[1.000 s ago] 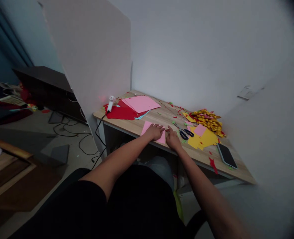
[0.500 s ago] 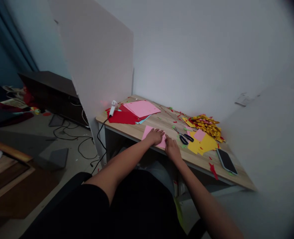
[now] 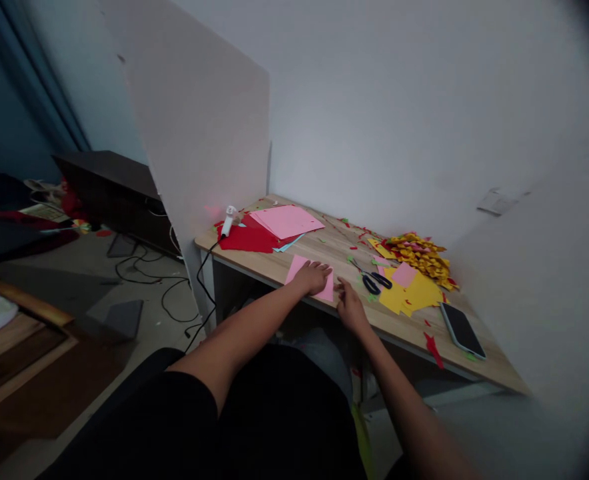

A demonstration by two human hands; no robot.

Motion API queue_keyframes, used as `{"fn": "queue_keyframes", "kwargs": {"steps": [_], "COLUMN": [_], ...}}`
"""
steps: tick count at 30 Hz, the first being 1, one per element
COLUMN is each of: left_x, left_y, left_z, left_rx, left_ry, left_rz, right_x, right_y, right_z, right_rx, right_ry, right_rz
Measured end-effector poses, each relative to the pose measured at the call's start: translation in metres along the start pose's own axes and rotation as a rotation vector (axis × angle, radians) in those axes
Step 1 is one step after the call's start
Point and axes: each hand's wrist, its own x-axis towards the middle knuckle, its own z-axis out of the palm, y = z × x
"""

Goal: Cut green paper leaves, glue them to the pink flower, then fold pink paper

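A pink sheet of paper (image 3: 329, 291) lies at the table's front edge. My left hand (image 3: 315, 277) rests flat on it, fingers stretched toward the right and covering its middle. Just off the sheet's right edge is my right hand (image 3: 351, 308), its index finger extended and nothing visible in its grasp. To the right of that hand lie scissors (image 3: 372, 285) with dark handles, blades pointing away to the left. Beyond them are yellow paper pieces (image 3: 420, 293) with a small pink piece (image 3: 403, 274) on top.
A heap of folded yellow paper (image 3: 419, 260) sits at the back right, near a phone (image 3: 463, 331). Pink sheets (image 3: 288, 221) overlap red paper (image 3: 249, 240) at the left, beside a white corded device (image 3: 228, 222). Paper scraps dot the table (image 3: 267, 265); a white partition (image 3: 209, 133) stands left.
My right hand has drawn away from the pink sheet's right edge, a little to the right. My left hand stays on the sheet. The whole view has shifted slightly.
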Motion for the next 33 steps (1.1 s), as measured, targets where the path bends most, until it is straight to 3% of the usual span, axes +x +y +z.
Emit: {"fn": "queue_keyframes", "kwargs": {"steps": [6, 10, 19, 26, 30, 33], "left_x": [0.003, 0.002, 0.001, -0.002, -0.002, -0.001], "left_y": [-0.002, -0.001, -0.001, 0.0, 0.001, 0.001], "left_z": [0.005, 0.005, 0.003, -0.001, -0.003, -0.004], "left_rx": [0.011, 0.009, -0.04, -0.032, -0.019, -0.019], "left_ry": [-0.008, -0.003, 0.029, 0.02, 0.008, 0.001], "left_rz": [-0.015, -0.014, 0.005, 0.004, -0.003, -0.01], "right_x": [0.052, 0.065, 0.013, -0.029, -0.036, -0.024], "right_y": [0.008, 0.006, -0.016, -0.033, -0.025, -0.014], "right_z": [0.014, 0.016, 0.0, -0.007, -0.007, -0.007], "right_rx": [-0.102, -0.167, -0.203, -0.113, -0.05, -0.04], "right_ry": [-0.033, -0.039, -0.066, 0.018, 0.041, 0.038], "right_rz": [0.074, 0.083, -0.06, -0.067, -0.012, 0.044]}}
